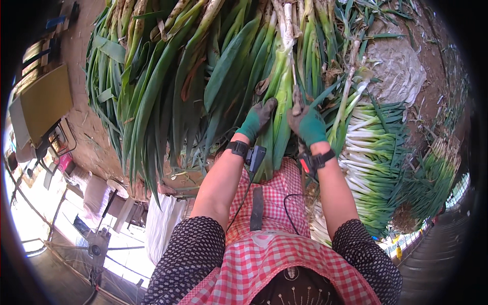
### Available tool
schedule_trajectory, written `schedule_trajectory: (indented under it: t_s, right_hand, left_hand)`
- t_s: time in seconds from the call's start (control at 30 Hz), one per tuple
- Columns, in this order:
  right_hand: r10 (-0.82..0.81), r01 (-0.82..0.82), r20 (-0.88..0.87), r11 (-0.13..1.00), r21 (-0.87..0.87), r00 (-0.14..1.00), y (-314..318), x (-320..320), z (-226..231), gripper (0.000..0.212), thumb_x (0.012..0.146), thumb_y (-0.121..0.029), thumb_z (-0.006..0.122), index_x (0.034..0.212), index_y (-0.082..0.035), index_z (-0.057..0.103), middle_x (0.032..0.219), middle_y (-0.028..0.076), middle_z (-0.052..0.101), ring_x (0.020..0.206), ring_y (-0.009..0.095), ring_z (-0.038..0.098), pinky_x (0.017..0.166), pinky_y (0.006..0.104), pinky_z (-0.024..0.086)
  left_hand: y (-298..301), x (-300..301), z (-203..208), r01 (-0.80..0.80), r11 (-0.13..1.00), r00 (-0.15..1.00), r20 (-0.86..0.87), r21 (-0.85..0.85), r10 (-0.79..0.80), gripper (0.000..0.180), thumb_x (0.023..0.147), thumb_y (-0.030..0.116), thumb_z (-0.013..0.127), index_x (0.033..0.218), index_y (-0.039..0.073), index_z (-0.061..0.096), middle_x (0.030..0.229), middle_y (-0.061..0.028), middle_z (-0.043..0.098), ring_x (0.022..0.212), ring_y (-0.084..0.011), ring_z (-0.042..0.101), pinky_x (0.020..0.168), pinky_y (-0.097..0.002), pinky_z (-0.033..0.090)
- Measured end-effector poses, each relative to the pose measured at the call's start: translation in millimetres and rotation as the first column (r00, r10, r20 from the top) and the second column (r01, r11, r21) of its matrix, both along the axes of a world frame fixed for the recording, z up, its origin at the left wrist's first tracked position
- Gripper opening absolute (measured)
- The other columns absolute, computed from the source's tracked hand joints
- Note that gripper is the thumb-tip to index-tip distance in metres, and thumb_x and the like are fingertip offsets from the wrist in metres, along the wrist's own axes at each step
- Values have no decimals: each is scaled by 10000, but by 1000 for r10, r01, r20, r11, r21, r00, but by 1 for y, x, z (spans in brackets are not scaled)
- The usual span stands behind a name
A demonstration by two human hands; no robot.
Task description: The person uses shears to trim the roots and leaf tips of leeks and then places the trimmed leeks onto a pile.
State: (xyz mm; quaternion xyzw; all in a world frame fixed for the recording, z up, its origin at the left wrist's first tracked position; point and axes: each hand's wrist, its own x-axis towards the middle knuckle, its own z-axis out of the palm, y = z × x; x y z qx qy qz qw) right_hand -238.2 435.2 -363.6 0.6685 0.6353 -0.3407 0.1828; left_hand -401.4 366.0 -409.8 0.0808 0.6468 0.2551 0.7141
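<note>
A large green onion (281,96) lies lengthwise before me, its pale root end away and its broad leaves toward my apron. My left hand (258,121), in a green glove with dark fingers, is closed on the left side of its leaves. In a matching glove, my right hand (306,123) grips the handle of a thin-bladed knife (295,76). The blade points away from me, along the right side of the stalk. Beyond both hands spreads a thick heap of untrimmed green onions (168,96), with soil-stained stems and long dark leaves.
Cleaned green onions (368,162) are stacked in a neat pile to the right, white stems toward me. Farther right is another bundle (432,178). A crumpled pale sheet (396,71) lies on the dirt floor. A yellowish chair (43,104) stands at left, near a white sack (163,223).
</note>
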Motion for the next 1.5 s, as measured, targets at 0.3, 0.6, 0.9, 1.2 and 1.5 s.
schedule_trajectory:
  t_s: [0.3, 0.6, 0.9, 1.2, 1.5]
  right_hand:
    - [49, -46, 28, 996, -78, 998, 72, -38, -17, 563, 908, -523, 590, 1026, 5, 749, 1005, 338, 688, 1039, 482, 679, 924, 513, 556]
    - [92, -94, -58, 995, -30, 994, -86, 51, 51, 374, 884, -376, 729, 833, -28, 600, 737, 257, 643, 648, 475, 638, 606, 543, 518]
    - [-293, 276, -446, 956, -105, 846, 1, 69, 19, 417, 904, -322, 747, 1114, 28, 660, 935, 201, 715, 863, 343, 701, 794, 424, 553]
    - [-412, 460, -401, 888, 27, 818, 32, 239, 140, 413, 939, -151, 737, 1285, 15, 586, 1031, 75, 679, 862, 180, 635, 759, 315, 540]
    - [-84, 142, -263, 967, 212, 961, -28, 327, 46, 604, 904, -234, 763, 1413, 1, 539, 1061, 162, 711, 929, 256, 699, 849, 393, 557]
  left_hand:
    - [-9, -10, -10, -40, 999, 995, -90, -6, 39, 549, 1095, 441, 426, 1360, -1, 613, 1328, -203, 654, 1238, -261, 624, 1062, -356, 464]
    - [-3, 5, -20, -251, 955, 960, 85, -156, 267, 638, 1038, 552, 553, 1342, -5, 619, 1201, -89, 690, 1010, -171, 652, 900, -336, 538]
    - [17, 50, 55, 101, 988, 940, 314, 115, -133, 525, 1026, 453, 610, 1337, 31, 630, 1155, -148, 724, 1016, -248, 699, 879, -351, 558]
    - [99, -7, 4, 60, 882, 872, -454, 467, 180, 298, 983, 262, 662, 1099, -2, 737, 973, -183, 771, 897, -338, 752, 817, -381, 572]
    - [128, 74, -75, 411, 878, 656, -590, -245, -471, 915, 779, 471, 836, 1445, -44, 480, 1336, -277, 640, 1269, -411, 614, 1066, -459, 485]
